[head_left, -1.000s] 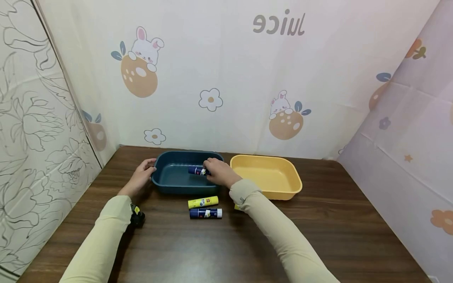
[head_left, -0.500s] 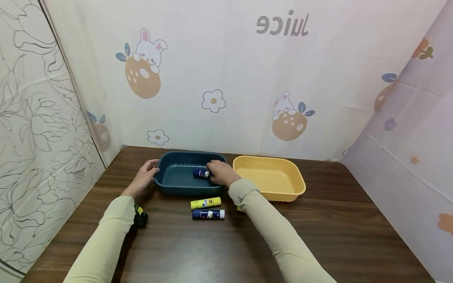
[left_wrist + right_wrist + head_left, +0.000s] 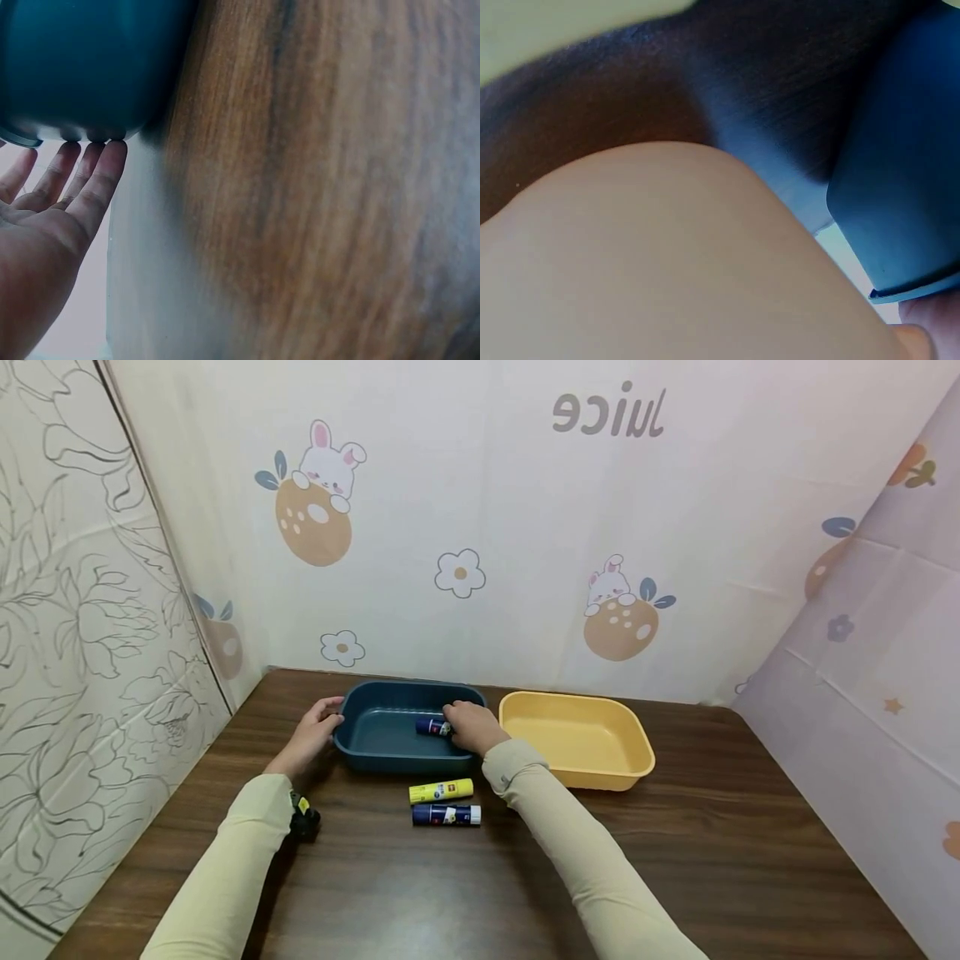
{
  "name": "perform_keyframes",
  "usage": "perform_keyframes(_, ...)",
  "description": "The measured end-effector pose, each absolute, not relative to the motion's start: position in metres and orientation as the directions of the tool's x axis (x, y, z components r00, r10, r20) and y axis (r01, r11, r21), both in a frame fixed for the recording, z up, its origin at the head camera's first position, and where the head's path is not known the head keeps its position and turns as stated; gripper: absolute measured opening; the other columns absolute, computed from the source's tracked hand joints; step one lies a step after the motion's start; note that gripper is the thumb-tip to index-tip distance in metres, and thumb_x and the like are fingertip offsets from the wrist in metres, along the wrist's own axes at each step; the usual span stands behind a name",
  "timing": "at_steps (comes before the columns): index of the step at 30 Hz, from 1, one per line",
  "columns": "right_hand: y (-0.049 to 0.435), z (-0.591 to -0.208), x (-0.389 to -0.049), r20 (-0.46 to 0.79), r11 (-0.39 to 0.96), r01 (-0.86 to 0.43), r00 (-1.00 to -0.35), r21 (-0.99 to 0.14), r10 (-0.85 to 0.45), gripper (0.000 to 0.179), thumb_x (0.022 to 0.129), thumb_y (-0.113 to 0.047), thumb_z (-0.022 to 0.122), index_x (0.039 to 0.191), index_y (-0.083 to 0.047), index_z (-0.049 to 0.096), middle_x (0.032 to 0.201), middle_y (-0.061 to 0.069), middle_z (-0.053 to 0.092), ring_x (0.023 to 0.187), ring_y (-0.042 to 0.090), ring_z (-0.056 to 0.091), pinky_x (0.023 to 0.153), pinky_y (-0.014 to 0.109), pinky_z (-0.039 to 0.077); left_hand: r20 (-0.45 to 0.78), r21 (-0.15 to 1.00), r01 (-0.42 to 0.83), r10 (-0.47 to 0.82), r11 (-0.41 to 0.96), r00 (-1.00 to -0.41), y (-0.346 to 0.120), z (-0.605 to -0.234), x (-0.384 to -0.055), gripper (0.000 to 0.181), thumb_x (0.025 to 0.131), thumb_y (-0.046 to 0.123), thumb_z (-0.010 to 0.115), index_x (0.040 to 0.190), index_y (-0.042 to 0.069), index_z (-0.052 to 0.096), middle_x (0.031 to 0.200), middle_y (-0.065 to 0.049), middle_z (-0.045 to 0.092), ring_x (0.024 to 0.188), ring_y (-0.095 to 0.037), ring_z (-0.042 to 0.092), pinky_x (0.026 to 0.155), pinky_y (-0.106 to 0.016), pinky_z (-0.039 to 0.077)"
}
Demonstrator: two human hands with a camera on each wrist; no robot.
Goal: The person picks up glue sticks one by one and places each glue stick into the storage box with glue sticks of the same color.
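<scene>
Surface (image 3: 375, 893): dark brown wood grain, with a pale sheen on the stretch before me.
Sleeves (image 3: 585, 852): pale yellow on both my arms, reaching forward over the wood; the right cuff is turned back.
Black device (image 3: 303, 822): small, with a yellow mark, beside my left cuff.
Loose navy glue stick (image 3: 446, 815): lying sideways on the surface, white end to the right.
Yellow glue stick (image 3: 441, 791): just beyond it, also sideways; whether the two touch, I cannot tell.
Blue tray (image 3: 408, 766): dark teal, round-cornered, upright, beyond both loose sticks.
My left hand (image 3: 309, 735): at the blue tray's left end, fingers nearly straight, tips touching the outer wall.
My right hand (image 3: 474, 728): over the blue tray's right end, fingers grasping the right end of the held navy glue stick (image 3: 432, 727); their exact placement is hidden from me.
Stick in my grasp: inside the blue tray, in its right half, sideways, with the left end showing; I cannot tell whether it touches the bottom.
Yellow tray (image 3: 592, 779): upright on the surface, right of the blue tray and near it, partly covered by my right cuff.
Backdrop (image 3: 525, 510): pale sheet behind the trays, printed with rabbits on orange fruit, white flowers and a mirrored "Juice".
Left wall (image 3: 90, 635): white, with flowers drawn in grey outline.
</scene>
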State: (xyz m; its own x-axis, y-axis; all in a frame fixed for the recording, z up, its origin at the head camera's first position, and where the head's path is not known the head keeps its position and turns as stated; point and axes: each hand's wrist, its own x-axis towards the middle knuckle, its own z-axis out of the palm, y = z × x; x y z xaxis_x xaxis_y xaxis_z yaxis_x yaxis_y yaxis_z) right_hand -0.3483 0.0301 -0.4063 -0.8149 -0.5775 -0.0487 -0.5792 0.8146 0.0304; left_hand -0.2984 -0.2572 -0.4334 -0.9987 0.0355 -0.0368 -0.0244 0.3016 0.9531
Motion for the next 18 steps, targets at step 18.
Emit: perform_keyframes(18,0.05,-0.377,-0.336,0.124,0.775,-0.632,-0.771,-0.023,-0.625,0.031,0.087,-0.017,0.067,0.116,-0.005,0.061,0.109,0.01,0.059,0.097,0.023,0.056,0.083,0.036,0.048,-0.032,0.952,-0.022,0.029,0.304,-0.999,-0.257,-0.434,-0.298,0.048,0.101,0.015,0.037,0.146,-0.001,0.027,0.135,-0.027,0.037,0.113,-0.033,0.041,0.08,-0.028,0.044)
